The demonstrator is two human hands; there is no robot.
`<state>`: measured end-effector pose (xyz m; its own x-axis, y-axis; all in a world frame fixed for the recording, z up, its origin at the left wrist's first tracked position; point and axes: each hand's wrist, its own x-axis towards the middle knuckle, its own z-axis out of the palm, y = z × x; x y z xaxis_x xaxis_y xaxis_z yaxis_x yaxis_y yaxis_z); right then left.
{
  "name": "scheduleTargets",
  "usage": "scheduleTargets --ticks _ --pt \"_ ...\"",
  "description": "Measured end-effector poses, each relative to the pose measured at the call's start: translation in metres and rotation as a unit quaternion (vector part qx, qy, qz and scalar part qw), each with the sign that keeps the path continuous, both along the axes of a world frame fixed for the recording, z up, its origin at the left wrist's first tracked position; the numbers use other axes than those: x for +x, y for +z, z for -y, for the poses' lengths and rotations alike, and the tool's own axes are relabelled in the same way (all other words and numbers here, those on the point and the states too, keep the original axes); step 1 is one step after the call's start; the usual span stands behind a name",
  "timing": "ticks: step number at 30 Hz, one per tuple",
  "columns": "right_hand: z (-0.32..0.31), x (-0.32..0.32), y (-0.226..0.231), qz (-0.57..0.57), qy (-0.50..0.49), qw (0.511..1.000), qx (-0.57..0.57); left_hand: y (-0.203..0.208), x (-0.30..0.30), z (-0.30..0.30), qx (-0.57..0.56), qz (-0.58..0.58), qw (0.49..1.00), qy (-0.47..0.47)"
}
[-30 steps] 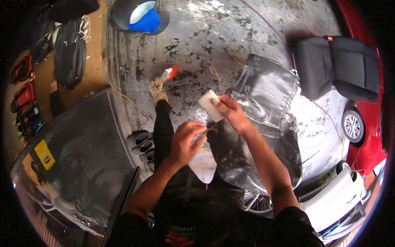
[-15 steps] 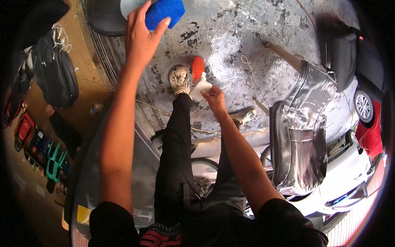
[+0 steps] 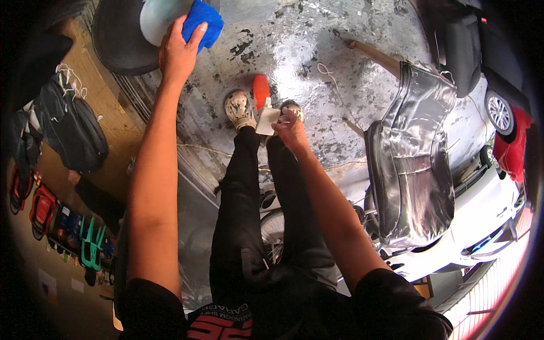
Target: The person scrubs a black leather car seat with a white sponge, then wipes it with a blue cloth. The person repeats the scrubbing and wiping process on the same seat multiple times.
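My left hand (image 3: 177,54) grips a blue cloth (image 3: 204,26) between thumb and fingers at the upper left. The cloth is raised beside a large dark round piece (image 3: 116,39) with a pale blue disc (image 3: 161,20) on it. Lower, in front of my feet, my right hand (image 3: 290,130) is closed on a white, flat-looking piece (image 3: 267,121). A narrow white tip and an orange part (image 3: 261,90) reach away from it. Whether the orange part is joined to the white piece, I cannot tell. My fingers hide the near end.
A glossy dark upholstered piece (image 3: 416,164) with a shiny surface stands at the right, near a wooden bar (image 3: 374,55). A white car (image 3: 476,209) and a red one (image 3: 510,144) lie beyond. Cords cross the worn grey floor (image 3: 317,39). A black bag (image 3: 71,130) sits left.
My left hand has shifted left and slightly down with the blue cloth. My right hand has moved slightly up and left. My right foot has come closer to the left one; the view has shifted.
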<state>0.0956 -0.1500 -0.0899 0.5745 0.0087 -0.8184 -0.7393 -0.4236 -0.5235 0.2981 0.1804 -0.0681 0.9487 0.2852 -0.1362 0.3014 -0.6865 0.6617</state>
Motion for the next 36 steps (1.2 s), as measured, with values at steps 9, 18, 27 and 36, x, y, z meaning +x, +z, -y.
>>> scheduleTargets --ticks 9,18,27,36 --pt "-0.073 0.115 0.123 0.246 -0.025 0.969 -0.005 0.096 0.026 -0.03 -0.067 0.078 0.973 0.208" --pt "-0.318 0.309 0.02 0.322 0.029 0.946 0.034 -0.038 0.098 -0.133 0.069 0.024 0.996 0.054" --pt "-0.373 0.318 -0.213 0.318 0.261 0.872 -0.265 -0.228 0.092 -0.145 0.04 -0.166 0.984 -0.05" --pt "-0.368 0.336 -0.27 0.135 0.344 0.908 -0.198 -0.324 0.083 -0.174 0.009 -0.348 0.925 -0.154"
